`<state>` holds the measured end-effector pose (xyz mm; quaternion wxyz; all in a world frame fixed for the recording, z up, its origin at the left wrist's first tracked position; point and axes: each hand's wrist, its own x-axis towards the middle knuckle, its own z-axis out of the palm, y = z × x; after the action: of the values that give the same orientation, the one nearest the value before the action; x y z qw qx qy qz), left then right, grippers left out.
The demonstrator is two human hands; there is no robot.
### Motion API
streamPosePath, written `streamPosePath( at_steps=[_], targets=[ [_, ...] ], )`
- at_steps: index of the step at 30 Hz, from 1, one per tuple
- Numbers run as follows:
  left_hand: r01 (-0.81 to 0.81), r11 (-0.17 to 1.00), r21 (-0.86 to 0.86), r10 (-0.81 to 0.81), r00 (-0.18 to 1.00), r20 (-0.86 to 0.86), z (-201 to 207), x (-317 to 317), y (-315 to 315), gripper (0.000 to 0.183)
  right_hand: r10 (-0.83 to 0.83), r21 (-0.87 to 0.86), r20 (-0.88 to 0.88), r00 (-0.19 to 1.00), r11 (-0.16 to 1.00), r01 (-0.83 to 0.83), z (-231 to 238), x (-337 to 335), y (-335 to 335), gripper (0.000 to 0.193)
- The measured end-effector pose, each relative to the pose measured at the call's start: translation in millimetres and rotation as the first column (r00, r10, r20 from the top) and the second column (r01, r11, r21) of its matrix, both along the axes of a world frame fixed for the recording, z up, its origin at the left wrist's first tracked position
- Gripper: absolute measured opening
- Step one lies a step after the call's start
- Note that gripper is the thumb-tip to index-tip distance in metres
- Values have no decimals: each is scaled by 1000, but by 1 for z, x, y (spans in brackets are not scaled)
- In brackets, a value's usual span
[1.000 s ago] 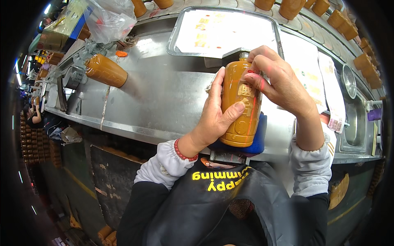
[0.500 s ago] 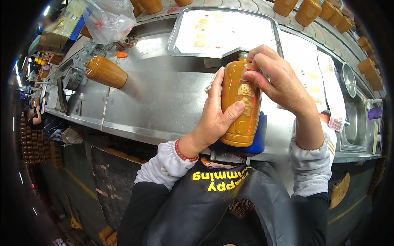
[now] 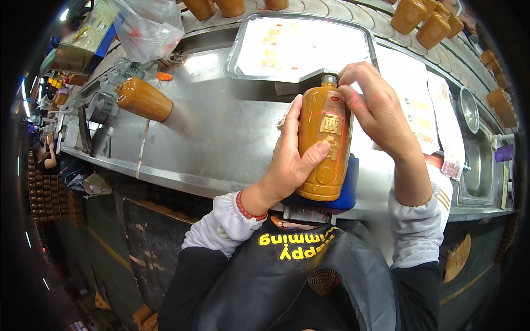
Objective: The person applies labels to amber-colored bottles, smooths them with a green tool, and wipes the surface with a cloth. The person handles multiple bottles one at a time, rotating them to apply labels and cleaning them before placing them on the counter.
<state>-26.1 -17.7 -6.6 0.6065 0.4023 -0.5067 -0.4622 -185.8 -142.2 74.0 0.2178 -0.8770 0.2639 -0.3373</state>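
A glossy caramel-brown bottle (image 3: 312,118) with a short neck lies tilted on a blue support (image 3: 350,185), its neck pointing away from me. Down its front runs a clear strip with raised gold characters (image 3: 333,122) and a small red mark at the top; thin red light lines cross that side. My left hand (image 3: 290,165) is wrapped round the bottle's left side, thumb across the front. At the upper right shoulder, beside the neck, my right hand (image 3: 378,105) has its fingers bent into a pinch. Whatever is between those fingertips is too small to make out.
Behind the bottle lies a metal tray (image 3: 231,58) with white label sheets (image 3: 309,44); more sheets (image 3: 411,88) lie to its right. Another brown bottle (image 3: 144,99) lies on the left of the steel bench (image 3: 221,138). Bottles (image 3: 408,15) stand on a conveyor behind; a sink (image 3: 477,176) is far right.
My right hand has moved off the strip's top to the bottle's right shoulder, uncovering the red mark and gold characters. My left hand keeps its hold. The conveyor bottles have shifted right.
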Motion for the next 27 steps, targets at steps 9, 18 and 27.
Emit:
streamPosePath(
  at_steps=[9,18,27],
  targets=[
    [-78,996,52,81,995,-55,4,9,-9,79,-155,223,9,988,963,149,-20,-23,40,51],
    [-160,987,-29,162,961,224,4,15,-31,55,-174,333,83,981,933,137,-34,-17,42,57],
    [-182,983,10,173,948,266,14,26,-54,40,-207,408,110,972,901,146,-30,-14,38,50]
  ],
)
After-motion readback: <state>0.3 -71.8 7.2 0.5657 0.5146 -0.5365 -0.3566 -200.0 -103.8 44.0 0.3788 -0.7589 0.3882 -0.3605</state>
